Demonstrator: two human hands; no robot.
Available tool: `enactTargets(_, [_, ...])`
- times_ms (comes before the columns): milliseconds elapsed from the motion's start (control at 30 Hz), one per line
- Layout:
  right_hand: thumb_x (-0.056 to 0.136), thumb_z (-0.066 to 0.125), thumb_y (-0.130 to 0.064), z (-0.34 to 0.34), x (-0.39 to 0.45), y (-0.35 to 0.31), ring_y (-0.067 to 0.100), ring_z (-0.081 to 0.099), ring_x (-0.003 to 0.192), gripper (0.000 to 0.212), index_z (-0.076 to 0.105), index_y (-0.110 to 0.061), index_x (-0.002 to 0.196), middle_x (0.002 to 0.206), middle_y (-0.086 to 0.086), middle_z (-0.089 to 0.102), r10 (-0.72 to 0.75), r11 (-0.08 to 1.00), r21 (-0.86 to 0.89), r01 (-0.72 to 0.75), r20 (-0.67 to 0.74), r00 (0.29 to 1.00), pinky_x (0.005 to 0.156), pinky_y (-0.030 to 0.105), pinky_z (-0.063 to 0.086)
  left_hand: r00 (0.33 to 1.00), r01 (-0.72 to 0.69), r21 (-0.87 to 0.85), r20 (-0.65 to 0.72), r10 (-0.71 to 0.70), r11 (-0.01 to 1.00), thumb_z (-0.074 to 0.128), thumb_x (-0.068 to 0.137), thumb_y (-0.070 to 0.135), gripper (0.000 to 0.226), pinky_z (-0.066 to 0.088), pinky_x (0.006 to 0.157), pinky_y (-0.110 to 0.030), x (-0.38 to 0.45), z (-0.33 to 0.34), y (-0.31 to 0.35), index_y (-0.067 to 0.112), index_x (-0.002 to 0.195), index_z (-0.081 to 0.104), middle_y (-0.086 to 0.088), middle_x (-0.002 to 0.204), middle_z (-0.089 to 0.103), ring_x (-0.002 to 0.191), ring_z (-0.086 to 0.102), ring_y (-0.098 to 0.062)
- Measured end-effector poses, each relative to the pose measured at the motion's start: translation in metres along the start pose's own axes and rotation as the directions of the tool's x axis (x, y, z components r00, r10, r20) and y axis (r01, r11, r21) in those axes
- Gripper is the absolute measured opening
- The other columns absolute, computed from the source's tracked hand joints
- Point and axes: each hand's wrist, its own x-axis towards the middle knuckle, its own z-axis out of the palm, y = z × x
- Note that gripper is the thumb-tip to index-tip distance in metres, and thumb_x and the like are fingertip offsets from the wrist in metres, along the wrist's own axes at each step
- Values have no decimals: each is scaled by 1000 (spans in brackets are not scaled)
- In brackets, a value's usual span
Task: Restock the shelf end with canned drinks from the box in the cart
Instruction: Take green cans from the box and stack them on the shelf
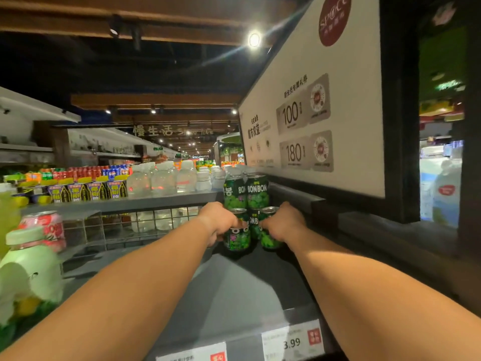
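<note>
While both arms reach to the grey shelf's (229,290) far right corner, the left hand (218,222) grips one green can (237,239) and the right hand (282,225) another (269,239) (both upright), beside stacked Bonbon cans (247,192).

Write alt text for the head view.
Two bare hands, left hand and right hand, each grip a green can, left can and right can, on a dark shelf, before stacked green cans.
</note>
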Motion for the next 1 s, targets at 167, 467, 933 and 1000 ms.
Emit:
enactTargets(167, [71, 83, -29, 7, 9, 3, 26, 69, 90, 40, 53, -16, 94, 100, 10, 69, -29, 999, -13, 29, 13, 1000, 82, 40, 57, 999, 39, 11, 0, -39, 999, 92, 62, 8, 44, 59, 68, -36, 7, 5, -11, 12, 100, 71, -5, 92, 76, 88, 71, -28])
enactTargets(467, [76, 82, -34, 16, 22, 10, 31, 63, 108, 65, 48, -6, 124, 121, 14, 62, -24, 1000, 15, 23, 49, 999, 91, 44, 52, 994, 0, 36, -111, 4, 999, 83, 77, 12, 18, 57, 70, -33, 21, 16, -26, 13, 89, 70, -11, 93, 76, 83, 68, -24])
enactTargets(933, [81, 78, -37, 18, 20, 14, 29, 61, 107, 57, 48, -10, 122, 119, 11, 61, -55, 998, -29, 57, 51, 997, 90, 43, 52, 991, -62, 216, -103, 86, 974, 89, 71, 36, 58, 56, 91, -41, 12, 20, -27, 5, 115, 67, -10, 108, 73, 99, 69, -27])
enactTargets(1000, [81, 77, -38, 18, 20, 13, 28, 62, 106, 57, 49, -9, 122, 118, 11, 62, -59, 997, -46, 62, 56, 997, 90, 43, 52, 992, -70, 206, -87, 90, 976, 89, 70, 34, 57, 56, 91, -41, 11, 20, -26, 4, 114, 67, -11, 108, 73, 99, 69, -28])
